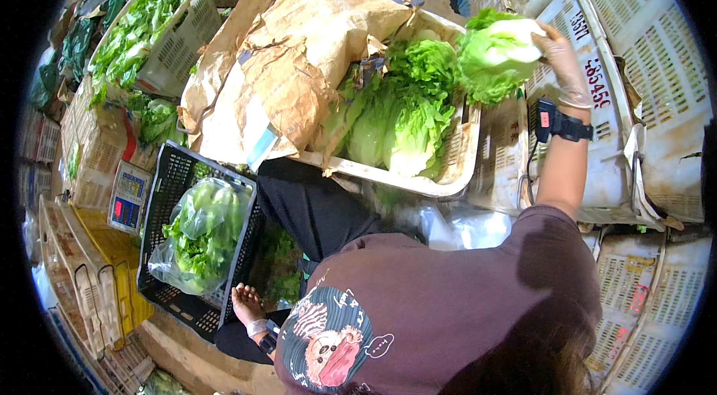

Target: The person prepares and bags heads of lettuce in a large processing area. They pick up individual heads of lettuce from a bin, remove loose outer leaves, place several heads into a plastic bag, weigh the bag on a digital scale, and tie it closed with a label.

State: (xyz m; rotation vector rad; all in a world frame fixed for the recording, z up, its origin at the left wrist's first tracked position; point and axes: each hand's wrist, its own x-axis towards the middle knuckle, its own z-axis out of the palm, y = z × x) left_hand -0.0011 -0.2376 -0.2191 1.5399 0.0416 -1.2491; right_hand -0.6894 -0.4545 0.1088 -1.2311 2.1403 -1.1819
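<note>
In my right hand (556, 59) is a head of lettuce (497, 57), gripped by its pale base and raised over the right end of a white crate (469, 152). More lettuce heads (407, 115) lie in that crate, and crumpled brown paper (280, 59) covers its left part. My left hand (248, 305) is beside the near right edge of a black mesh crate (196, 314). Its fingers are loosely bent and slightly apart, with nothing visible in them. Inside the black crate sits a clear plastic bag (163, 262) of leafy greens (196, 242).
Stacked white crates (650, 36) rise along the right side. A scale (128, 197) with a display stands left of the black crate, near a yellow crate (127, 287). At the far left, another white crate (175, 44) is heaped with lettuce. Clear plastic (474, 229) lies behind my right arm.
</note>
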